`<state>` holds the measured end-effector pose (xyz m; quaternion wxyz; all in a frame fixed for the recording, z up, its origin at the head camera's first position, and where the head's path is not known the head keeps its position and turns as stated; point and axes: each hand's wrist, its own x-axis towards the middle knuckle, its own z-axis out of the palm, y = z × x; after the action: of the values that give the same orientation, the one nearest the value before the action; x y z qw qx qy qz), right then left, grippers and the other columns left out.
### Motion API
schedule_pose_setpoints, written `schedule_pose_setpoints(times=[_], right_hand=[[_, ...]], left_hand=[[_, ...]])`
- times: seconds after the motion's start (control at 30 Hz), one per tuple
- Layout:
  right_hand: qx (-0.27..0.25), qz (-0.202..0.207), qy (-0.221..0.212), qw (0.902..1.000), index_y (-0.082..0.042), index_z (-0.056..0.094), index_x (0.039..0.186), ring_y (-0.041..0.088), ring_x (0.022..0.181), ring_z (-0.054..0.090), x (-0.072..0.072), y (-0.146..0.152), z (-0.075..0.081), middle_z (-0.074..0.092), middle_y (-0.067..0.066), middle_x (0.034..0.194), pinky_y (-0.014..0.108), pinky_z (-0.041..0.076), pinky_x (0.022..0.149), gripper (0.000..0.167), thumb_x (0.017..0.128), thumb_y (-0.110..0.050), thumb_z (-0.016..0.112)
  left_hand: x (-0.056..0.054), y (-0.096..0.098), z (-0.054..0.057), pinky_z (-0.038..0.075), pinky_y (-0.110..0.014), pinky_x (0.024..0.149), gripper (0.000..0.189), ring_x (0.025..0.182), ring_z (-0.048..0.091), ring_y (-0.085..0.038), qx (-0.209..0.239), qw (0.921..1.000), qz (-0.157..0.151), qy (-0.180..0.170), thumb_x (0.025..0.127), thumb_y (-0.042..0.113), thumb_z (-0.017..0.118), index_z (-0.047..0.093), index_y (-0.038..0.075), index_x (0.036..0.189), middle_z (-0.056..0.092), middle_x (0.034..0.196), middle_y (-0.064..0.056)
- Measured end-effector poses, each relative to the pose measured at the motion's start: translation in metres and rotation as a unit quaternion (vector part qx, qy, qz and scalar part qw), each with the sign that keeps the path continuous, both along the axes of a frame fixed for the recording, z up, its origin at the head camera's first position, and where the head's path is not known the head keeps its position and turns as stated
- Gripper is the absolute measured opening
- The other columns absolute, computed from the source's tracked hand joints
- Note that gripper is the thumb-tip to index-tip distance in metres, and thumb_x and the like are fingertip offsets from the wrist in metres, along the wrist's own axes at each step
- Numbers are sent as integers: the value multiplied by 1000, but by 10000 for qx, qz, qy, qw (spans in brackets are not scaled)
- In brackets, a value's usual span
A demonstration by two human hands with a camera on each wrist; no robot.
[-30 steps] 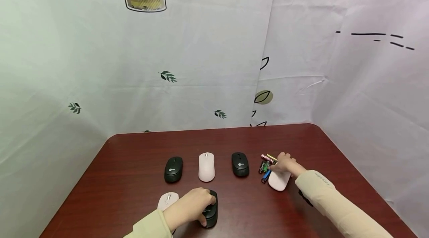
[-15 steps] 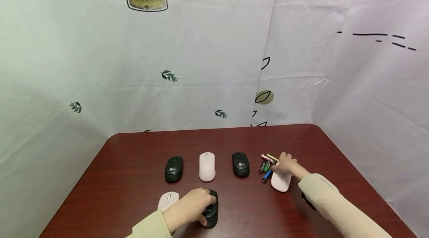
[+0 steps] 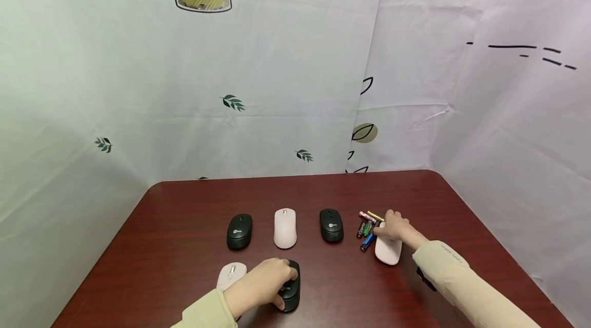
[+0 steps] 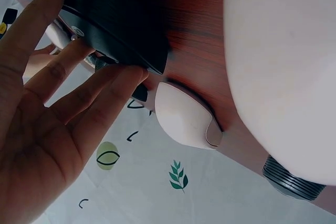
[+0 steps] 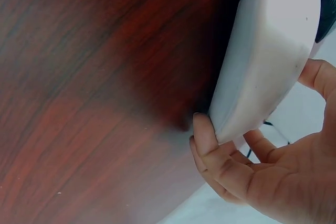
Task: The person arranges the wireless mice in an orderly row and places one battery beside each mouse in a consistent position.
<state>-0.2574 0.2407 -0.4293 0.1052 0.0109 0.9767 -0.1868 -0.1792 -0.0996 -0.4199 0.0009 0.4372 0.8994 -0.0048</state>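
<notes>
In the head view my left hand (image 3: 263, 284) holds a black computer mouse (image 3: 291, 297) by its sides, fingers and thumb round its front part. The left wrist view shows the fingertips along the edge of this black mouse (image 4: 113, 27). Over at the right, my right hand (image 3: 394, 228) grips a white computer mouse (image 3: 389, 252) at its far end. That white mouse (image 5: 268, 51) lies between thumb and fingers in the right wrist view, close over the table. Several small batteries (image 3: 368, 242) lie just left of the right hand, in mixed colours.
Behind the left hand stand a black mouse (image 3: 239, 232), a white mouse (image 3: 284, 229) and another black mouse (image 3: 331, 225) in a row. Another white mouse (image 3: 231, 274) sits left of the left hand, partly covered by it. A printed cloth (image 3: 277, 61) hangs behind the red-brown table (image 3: 184, 205).
My right hand has shifted slightly to the right with the white mouse, which has turned a little. The left hand keeps its hold on the black mouse in the same place.
</notes>
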Motion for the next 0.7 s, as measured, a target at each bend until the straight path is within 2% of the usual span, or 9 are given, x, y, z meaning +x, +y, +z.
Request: schedule_pose_setpoints(times=[0.3,0.7], right_hand=[[-60,289,286,9992,11,44,96,37,78,45,3,-10,7,47,28,94,46,43,70,44,81,-25,65],[-158,521,574,9969,8,46,95,34,77,44,7,-29,6,47,20,89,44,42,70,43,73,-23,67]], left_hand=[[-3,1,2,42,-19,61,40,64,49,-2,-69,9996,28,-278,52,32,90,68,18,83,59,73,9],[-3,2,0,43,-20,62,40,65,50,-2,-96,9996,51,-255,53,32,90,67,19,83,59,75,9]])
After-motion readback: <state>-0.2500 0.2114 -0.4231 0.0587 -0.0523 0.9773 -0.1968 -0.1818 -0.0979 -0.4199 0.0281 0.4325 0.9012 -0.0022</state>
